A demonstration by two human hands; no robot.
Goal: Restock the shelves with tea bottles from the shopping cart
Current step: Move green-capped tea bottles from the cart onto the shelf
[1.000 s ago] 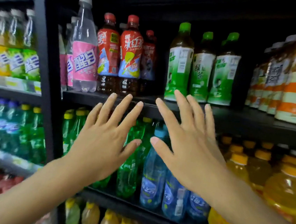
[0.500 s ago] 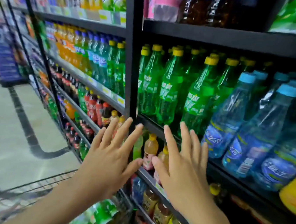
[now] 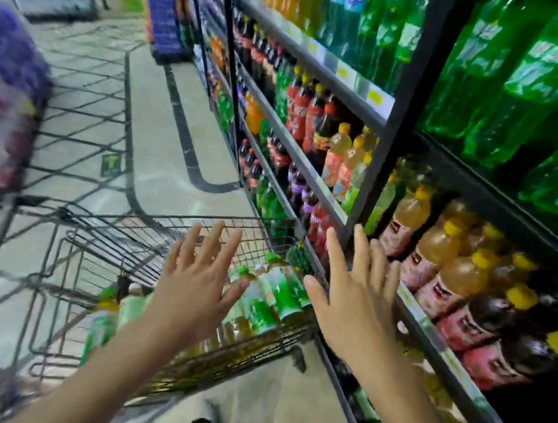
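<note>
Below me, green-labelled tea bottles (image 3: 272, 296) lie on their sides, heaped in the wire shopping cart (image 3: 151, 232), just beside the full shelves (image 3: 436, 334).

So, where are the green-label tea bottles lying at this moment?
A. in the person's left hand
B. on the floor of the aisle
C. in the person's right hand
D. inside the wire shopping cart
D: the tea bottles lie inside the shopping cart, while the left hand and right hand are spread open above, holding nothing.
</note>
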